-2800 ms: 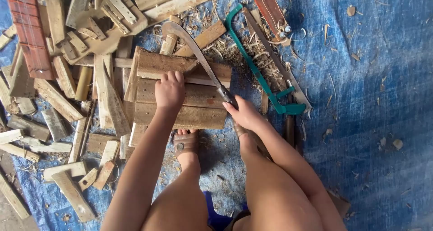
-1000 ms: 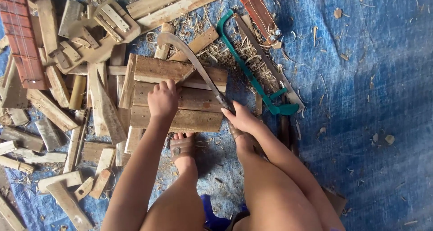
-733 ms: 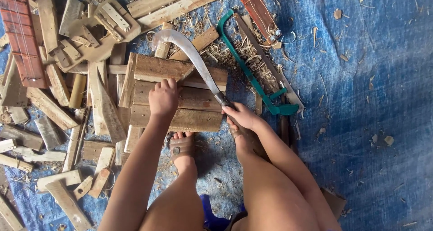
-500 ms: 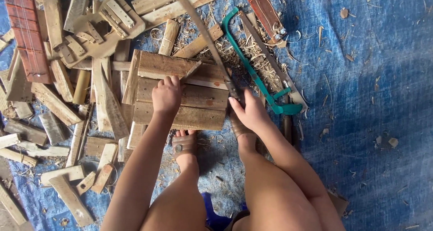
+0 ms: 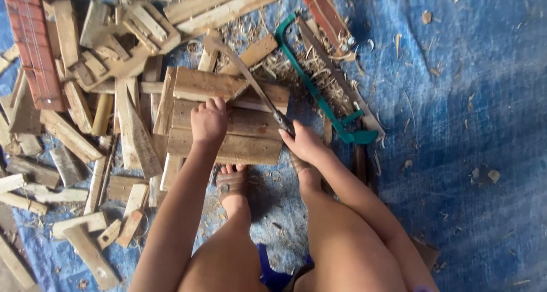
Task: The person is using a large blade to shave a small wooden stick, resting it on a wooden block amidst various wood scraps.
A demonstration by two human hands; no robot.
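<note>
Head view looks down on a chopping step: the right hand (image 5: 305, 144) has its grip clenched on the handle of a curved blade (image 5: 248, 78) whose edge lies across the stacked wooden boards (image 5: 228, 118) on the blue tarp (image 5: 456, 155). The left hand (image 5: 209, 121) presses flat on the boards, fingers loose, grasping nothing. Any next stroke, I judge, calls for keeping those fingers away from the edge. Counted: one blade, one green-framed saw (image 5: 325, 92), about four stacked boards, many loose offcuts (image 5: 74, 138).
</note>
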